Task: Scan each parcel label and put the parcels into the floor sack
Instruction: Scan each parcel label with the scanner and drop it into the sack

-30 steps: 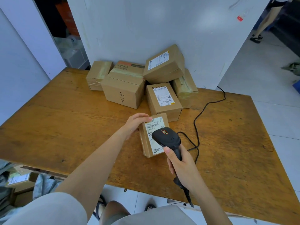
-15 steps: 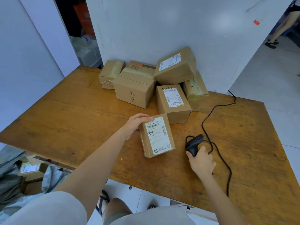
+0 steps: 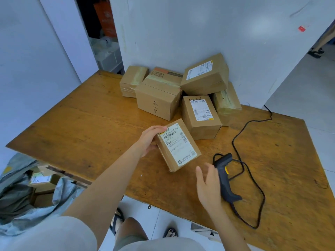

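My left hand (image 3: 149, 140) grips the left end of a small cardboard parcel (image 3: 178, 144) with a white label facing up; the parcel is tilted, its left end lifted off the wooden table (image 3: 81, 127). My right hand (image 3: 207, 185) hovers open just left of the black barcode scanner (image 3: 224, 176), which lies on the table with its cable trailing right. Several more cardboard parcels (image 3: 201, 116) are piled against the wall at the table's back. The grey floor sack (image 3: 36, 205) lies open at the lower left with parcels inside.
The scanner's black cable (image 3: 253, 187) loops over the right side of the table and runs toward the wall. A white wall (image 3: 199, 33) stands behind the pile. My knee and sandalled feet show below the table's front edge.
My right hand set the scanner down on the table and let go of it. My left hand has tilted the labelled parcel up and shifted it slightly.
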Demonstrator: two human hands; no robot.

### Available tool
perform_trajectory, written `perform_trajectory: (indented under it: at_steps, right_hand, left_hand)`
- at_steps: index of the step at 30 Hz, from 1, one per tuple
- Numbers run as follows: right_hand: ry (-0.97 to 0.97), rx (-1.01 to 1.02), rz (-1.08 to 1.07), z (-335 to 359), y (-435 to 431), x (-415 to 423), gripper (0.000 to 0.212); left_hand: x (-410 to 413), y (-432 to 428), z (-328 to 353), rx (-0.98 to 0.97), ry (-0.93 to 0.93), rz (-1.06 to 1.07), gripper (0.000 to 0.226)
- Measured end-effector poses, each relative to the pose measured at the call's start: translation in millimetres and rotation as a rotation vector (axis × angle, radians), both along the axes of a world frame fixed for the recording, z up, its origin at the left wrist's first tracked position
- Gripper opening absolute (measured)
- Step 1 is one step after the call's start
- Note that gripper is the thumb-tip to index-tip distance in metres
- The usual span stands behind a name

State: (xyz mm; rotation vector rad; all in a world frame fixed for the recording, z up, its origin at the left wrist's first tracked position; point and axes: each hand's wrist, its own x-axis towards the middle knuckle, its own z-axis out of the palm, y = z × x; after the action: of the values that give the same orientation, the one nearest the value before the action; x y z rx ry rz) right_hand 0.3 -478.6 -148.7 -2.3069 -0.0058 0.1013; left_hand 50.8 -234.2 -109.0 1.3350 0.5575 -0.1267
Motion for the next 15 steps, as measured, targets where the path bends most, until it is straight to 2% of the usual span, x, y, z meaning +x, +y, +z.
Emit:
perform_trajectory:
  at_steps: [3,6,11,15]
  right_hand:
    - [0.101,0.212,0.084,13.6,35.9,-8.0,0.047]
    - [0.168,0.317,0.142,24.5,75.9,-12.8,0.051]
    - [0.195,0.356,0.328,39.2,159.7,-24.6,0.051]
    - [0.166,0.353,0.481,51.6,243.4,-50.9,0.047]
  left_hand:
    - [-15.1,11.7,3.3,-0.053,0.018,0.079,0.040]
    - [-39.5,36.4,8.2,-0.088,0.028,0.175,0.032]
    - [-99.3,110.6,22.5,-0.068,0.063,0.333,0.028]
    - [-158.6,185.3,34.6,0.100,0.130,0.451,0.027]
